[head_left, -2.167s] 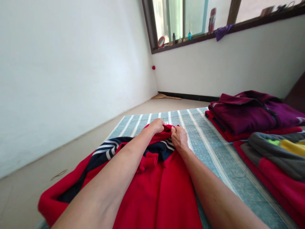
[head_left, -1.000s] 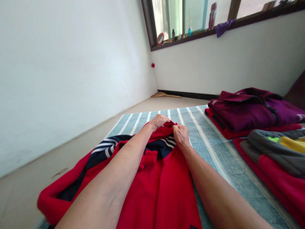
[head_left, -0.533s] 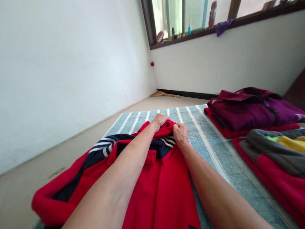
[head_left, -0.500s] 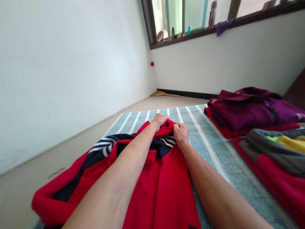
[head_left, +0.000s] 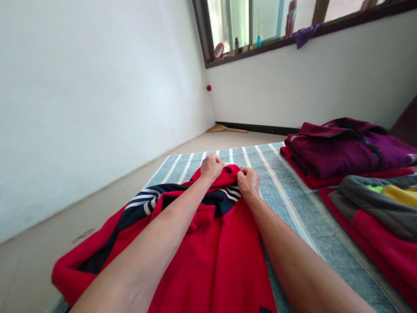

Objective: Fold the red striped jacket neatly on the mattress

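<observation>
Red jacket (head_left: pixel 241 256) is sprawling over the near middle of the striped sheet (head_left: pixel 283 191), and a grey-and-red folded garment (head_left: pixel 384 221) is sitting on the right. Up at the jacket's far end, the right hand (head_left: pixel 249 181) is pinching the collar (head_left: pixel 232 174) tight. Left hand (head_left: pixel 211 167) is curling up at the collar too, can't tell if it's gripping cloth. Farther right, a purple jacket (head_left: pixel 335 152) is topping a red pile. Way back, a mirror (head_left: pixel 219 51) is standing on the sill (head_left: pixel 273 46).

- Setting: room in a home, by appearance.
- Folded clothes (head_left: pixel 335 152) stacked on striped cloth (head_left: pixel 280 191).
- Windowsill (head_left: pixel 272 46): round mirror (head_left: pixel 219 51), small bottles (head_left: pixel 259 42), flask (head_left: pixel 291 19), draped purple cloth (head_left: pixel 305 36).
- Broom (head_left: pixel 224 128) on floor (head_left: pixel 198 141) by white wall (head_left: pixel 270 95).
</observation>
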`<state>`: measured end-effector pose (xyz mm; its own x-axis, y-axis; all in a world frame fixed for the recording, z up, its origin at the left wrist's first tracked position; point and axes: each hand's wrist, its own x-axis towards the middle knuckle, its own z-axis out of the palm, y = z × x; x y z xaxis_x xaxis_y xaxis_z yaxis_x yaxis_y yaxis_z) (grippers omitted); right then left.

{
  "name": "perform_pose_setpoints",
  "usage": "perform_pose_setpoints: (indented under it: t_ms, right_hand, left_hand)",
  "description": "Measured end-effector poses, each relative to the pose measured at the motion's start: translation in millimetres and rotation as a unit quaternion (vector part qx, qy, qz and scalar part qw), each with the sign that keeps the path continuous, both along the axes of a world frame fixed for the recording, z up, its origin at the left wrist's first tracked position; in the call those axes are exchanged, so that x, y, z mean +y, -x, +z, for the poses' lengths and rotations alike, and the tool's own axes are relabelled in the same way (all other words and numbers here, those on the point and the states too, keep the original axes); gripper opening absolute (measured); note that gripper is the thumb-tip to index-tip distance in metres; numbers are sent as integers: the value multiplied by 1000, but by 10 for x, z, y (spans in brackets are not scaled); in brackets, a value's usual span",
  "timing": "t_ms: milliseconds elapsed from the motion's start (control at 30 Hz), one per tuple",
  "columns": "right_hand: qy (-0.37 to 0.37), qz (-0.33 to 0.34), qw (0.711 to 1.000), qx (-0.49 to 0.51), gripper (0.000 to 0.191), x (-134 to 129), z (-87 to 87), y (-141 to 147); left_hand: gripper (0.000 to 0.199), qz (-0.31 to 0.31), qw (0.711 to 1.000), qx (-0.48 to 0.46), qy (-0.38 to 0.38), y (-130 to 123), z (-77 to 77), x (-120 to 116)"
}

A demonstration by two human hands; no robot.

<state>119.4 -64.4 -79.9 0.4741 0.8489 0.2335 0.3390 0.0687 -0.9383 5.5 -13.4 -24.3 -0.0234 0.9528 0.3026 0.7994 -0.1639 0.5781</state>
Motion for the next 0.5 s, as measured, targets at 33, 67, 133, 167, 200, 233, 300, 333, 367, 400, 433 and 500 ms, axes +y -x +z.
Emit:
perform_pose_setpoints:
  t_ms: [33,67,133,167,200,233,300,333,367,400,433,500]
  right_hand:
    - [0,0,1000,-2,21,-1,-2,-1]
    - [0,1,1000,-3,21,-2,-3,-1]
    - [-1,4,1000,-5,22,-7,-5,-3]
    - [-1,5,1000,-6,22,-9,-6,-4]
    - [-1,5,1000,-7,23,-11,-7,-5]
    - [0,6,1000,-7,23,-13,-8,-7]
    - [0,6,1000,-8,23,-13,-9,-9]
    - [0,6,1000,-9,23,-12,-9,-10]
    - [-1,7,1000,-9,23,-11,-9,-10]
    - [-1,7,1000,-9,23,-11,-7,-10]
    - [-1,7,1000,-8,23,-11,-6,-9]
    - [-1,6,1000,-4,26,-16,0,-6]
  left_hand:
    - [13,-1,999,37,-8,-7,21,-52]
    - [17,-6,997,78,-10,-19,40,-102]
    - [24,-20,989,148,0,-51,76,-180]
    - [26,-26,985,168,10,-67,92,-206]
    - [28,-30,983,183,18,-81,105,-221]
    - [29,-33,980,193,26,-91,115,-228]
    - [31,-38,977,205,39,-102,126,-222]
    - [31,-39,976,208,46,-104,127,-215]
    - [31,-40,975,211,54,-106,125,-208]
    - [31,-40,975,211,64,-107,121,-201]
    - [33,-40,975,207,75,-111,116,-197]
    - [37,-35,976,189,100,-126,100,-194]
